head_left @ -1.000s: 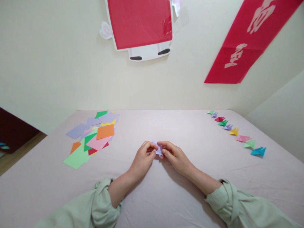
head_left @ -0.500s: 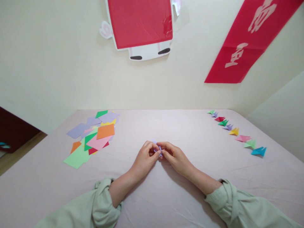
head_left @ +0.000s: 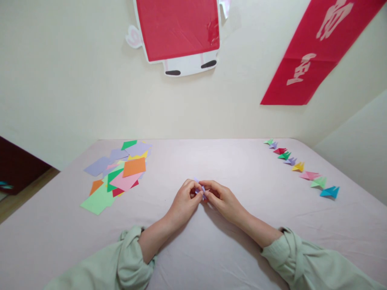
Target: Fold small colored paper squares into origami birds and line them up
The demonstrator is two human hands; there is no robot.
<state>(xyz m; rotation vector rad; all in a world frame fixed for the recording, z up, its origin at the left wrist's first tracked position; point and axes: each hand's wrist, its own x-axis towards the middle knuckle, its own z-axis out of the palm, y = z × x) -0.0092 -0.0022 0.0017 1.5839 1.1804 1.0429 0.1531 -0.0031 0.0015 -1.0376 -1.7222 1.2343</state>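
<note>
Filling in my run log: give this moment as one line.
left hand + right hand: pinching lilac paper | far left: loose coloured sheets | far right: row of folded pieces

red banner (head_left: 314, 52), white characters, upside down — not legible

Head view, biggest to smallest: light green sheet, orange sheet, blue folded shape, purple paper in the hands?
light green sheet
orange sheet
blue folded shape
purple paper
The purple paper is mostly hidden, so its place is unsure.
</note>
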